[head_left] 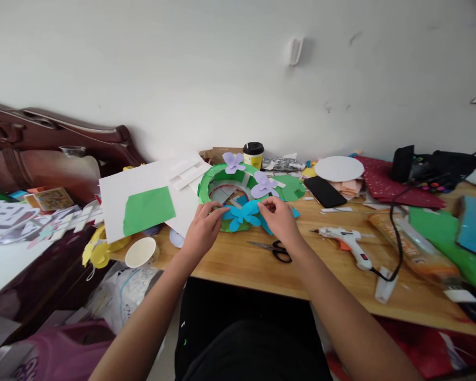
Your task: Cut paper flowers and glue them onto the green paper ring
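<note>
A blue paper flower is held up at the front of a green paper ring. My left hand pinches the flower's left petal between thumb and fingers. At the right petal, my right hand has a similar pinch. Two purple paper flowers sit on the ring, one at the back and one on the right side. Pieces of blue paper lie behind and beside the held flower. Black-handled scissors rest on the table just below my right hand.
A white glue gun with a black cord lies at the right. Beyond it are a black phone and a white disc. A paper cup stands at the table's left front edge, near a green sheet on white board.
</note>
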`<state>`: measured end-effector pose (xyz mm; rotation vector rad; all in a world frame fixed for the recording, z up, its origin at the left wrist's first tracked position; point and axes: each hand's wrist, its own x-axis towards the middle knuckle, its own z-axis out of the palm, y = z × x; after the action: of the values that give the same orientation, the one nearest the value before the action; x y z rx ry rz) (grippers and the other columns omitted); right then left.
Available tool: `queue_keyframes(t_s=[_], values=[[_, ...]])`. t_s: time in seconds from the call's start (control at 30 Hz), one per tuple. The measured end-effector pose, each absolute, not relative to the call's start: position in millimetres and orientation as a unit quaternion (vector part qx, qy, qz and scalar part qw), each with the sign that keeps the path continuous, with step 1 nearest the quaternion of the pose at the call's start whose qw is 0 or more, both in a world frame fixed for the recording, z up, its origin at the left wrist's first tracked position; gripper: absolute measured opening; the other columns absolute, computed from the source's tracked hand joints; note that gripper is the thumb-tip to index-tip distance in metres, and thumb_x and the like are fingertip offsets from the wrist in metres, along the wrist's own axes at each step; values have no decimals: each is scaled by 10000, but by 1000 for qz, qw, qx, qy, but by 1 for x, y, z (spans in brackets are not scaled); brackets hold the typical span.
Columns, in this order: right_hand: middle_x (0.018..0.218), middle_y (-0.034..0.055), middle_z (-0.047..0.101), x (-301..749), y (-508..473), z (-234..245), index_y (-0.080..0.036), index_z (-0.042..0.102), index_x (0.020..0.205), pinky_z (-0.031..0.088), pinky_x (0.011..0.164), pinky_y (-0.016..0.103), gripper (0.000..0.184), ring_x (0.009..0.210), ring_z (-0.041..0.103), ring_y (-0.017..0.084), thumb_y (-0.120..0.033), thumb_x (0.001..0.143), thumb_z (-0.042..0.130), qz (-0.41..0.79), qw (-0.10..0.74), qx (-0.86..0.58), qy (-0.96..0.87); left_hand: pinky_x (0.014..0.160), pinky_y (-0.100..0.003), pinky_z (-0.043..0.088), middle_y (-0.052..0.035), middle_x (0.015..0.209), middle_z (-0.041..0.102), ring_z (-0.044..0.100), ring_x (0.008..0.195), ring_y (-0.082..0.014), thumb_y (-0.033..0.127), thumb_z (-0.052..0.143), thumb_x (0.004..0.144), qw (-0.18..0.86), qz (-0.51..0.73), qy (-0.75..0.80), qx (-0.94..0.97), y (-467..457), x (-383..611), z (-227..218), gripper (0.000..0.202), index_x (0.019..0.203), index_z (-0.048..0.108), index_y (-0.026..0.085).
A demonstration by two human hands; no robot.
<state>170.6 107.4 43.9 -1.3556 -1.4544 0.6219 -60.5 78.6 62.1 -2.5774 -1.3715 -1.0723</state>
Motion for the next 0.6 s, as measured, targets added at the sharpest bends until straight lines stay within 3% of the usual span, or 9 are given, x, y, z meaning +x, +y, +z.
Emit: queue_keyframes(t_s=[0.17,0.33,0.47,0.6], values=[[721,38,602,168,108,45,-197,568,766,465,650,314,205,673,559,185,-387,843,561,206,526,-541,-623,961,-400,470,-75,1173,571,520,1097,-219,148,447,949,7,-349,-442,-826,78,-60,64,320,1197,616,260],[984,112,543,155,85,53,-156,591,1103,478,826,388,238,912,545,230,-224,908,473,13,551,-507,-663,956,-389,489,-102,1253,500,516,1152,-212,139,438,950,-5,-364,-453,-814,75,-60,65,336,1232,586,245],[1027,117,486,135,60,50,-186,634,1135,466,850,403,374,955,496,249,-62,839,442,-64,455,-469,-754,983,-401,468,-94,1254,506,504,1154,-209,105,418,948,3,-364,-445,-818,75,-59,65,360,1234,580,251],[1024,123,494,122,53,44,-168,648,1113,455,845,420,378,952,466,267,-33,816,456,-77,404,-496,-765,988,-401,463,-90,1265,507,499,1144,-207,96,415,947,10,-357,-449,-819,74,-58,65,367,1233,582,255]])
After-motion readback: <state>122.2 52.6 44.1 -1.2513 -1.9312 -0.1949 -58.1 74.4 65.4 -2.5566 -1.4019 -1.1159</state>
